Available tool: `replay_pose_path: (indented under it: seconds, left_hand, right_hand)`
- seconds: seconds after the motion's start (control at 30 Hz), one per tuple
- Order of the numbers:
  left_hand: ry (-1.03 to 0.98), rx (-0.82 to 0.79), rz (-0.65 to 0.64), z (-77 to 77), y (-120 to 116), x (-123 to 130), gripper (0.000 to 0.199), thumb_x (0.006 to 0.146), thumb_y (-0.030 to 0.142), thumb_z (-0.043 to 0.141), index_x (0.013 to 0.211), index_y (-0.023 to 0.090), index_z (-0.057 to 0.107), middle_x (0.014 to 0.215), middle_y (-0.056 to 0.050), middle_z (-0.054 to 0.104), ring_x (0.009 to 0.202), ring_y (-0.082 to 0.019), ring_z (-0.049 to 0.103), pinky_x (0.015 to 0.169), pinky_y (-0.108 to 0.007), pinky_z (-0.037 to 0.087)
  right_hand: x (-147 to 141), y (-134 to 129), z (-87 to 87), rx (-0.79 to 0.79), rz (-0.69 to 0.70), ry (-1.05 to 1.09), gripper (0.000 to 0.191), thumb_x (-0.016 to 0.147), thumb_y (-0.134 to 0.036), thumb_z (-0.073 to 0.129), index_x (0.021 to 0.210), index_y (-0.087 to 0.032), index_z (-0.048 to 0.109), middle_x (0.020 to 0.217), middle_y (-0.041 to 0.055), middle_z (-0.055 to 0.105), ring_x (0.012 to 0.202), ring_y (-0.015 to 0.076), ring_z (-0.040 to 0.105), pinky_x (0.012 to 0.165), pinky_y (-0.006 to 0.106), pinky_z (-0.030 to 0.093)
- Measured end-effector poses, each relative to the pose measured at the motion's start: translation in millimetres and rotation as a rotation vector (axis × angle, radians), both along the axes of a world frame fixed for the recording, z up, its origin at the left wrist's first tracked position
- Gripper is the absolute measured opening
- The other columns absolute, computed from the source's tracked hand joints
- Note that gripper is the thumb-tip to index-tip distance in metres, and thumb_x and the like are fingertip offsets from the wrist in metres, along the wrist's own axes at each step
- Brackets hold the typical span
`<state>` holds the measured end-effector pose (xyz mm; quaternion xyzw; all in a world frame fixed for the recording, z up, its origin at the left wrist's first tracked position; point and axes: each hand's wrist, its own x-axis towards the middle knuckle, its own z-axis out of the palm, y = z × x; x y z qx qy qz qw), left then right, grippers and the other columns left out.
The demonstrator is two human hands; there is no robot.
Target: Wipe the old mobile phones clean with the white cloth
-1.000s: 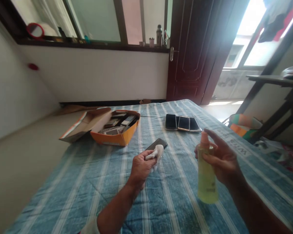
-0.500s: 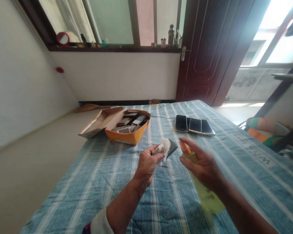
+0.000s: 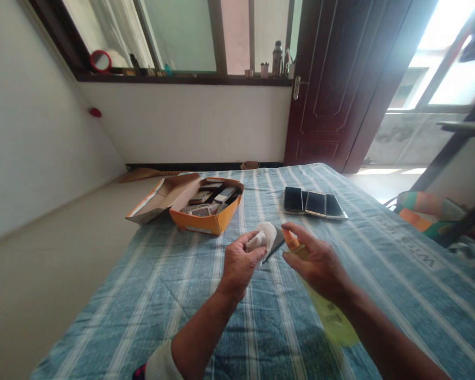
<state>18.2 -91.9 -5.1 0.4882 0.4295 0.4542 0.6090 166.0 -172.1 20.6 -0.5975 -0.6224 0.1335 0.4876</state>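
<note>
Between the thumb and fingers of my left hand [image 3: 239,264] is a crumpled white tissue [image 3: 266,235]. My right hand [image 3: 319,264] grips a spray bottle [image 3: 334,319] of yellow-green liquid around its neck, a finger on the orange spray head [image 3: 290,238]. The nozzle points at the tissue from a short distance. Behind the tissue a flat dark phone-like slab [image 3: 276,244] lies on the striped cloth, partly covered from view by the tissue and left hand.
An open orange cardboard box [image 3: 198,224] holding several phones stands at the back left. Several phones [image 3: 315,203] lie together at the back right. A blue striped cloth [image 3: 142,295] covers the surface, and a dark red door [image 3: 328,79] stands beyond.
My right hand has brought the spray bottle a little to the left, closer to the tissue. My left hand stays nearly in place, with the tissue slightly more spread.
</note>
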Motion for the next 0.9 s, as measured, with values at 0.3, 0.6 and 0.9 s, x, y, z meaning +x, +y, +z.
replay_pose_path:
  seconds: [0.3, 0.6, 0.9]
  left_hand:
    - [0.032, 0.037, 0.018, 3.4, -0.2, 0.5, 0.051, 0.059, 0.016, 0.074, 0.11, 0.01, 0.069, 0.085, -0.004, 0.075, 0.076, -0.016, 0.067, 0.07, -0.023, 0.051]
    - [0.045, 0.083, 0.015, 0.6, 0.6, -1.0, 0.049, 0.06, 0.017, 0.074, 0.109, 0.011, 0.07, 0.088, -0.004, 0.075, 0.079, -0.017, 0.067, 0.073, -0.024, 0.051]
    - [0.069, 0.068, 0.0, -3.7, 1.5, 0.2, 0.051, 0.059, 0.017, 0.076, 0.109, 0.011, 0.07, 0.087, -0.005, 0.075, 0.078, -0.017, 0.067, 0.07, -0.023, 0.051]
  right_hand:
    - [0.0, -1.5, -1.3, 0.01, -0.026, -0.017, 0.041, 0.075, -0.02, 0.06, 0.116, -0.019, 0.063, 0.08, -0.0004, 0.068, 0.058, 0.0126, 0.058, 0.061, 0.026, 0.049]
    - [-0.2, 1.8, -5.8, 0.016, -0.036, -0.036, 0.051, 0.077, -0.022, 0.062, 0.128, -0.016, 0.059, 0.107, 0.0082, 0.071, 0.089, 0.0217, 0.068, 0.081, 0.034, 0.053]
    - [3.5, 0.4, -6.7, 0.008, -0.129, -0.04, 0.046, 0.076, -0.023, 0.062, 0.122, -0.019, 0.062, 0.102, 0.0065, 0.073, 0.086, 0.0232, 0.07, 0.08, 0.036, 0.054]
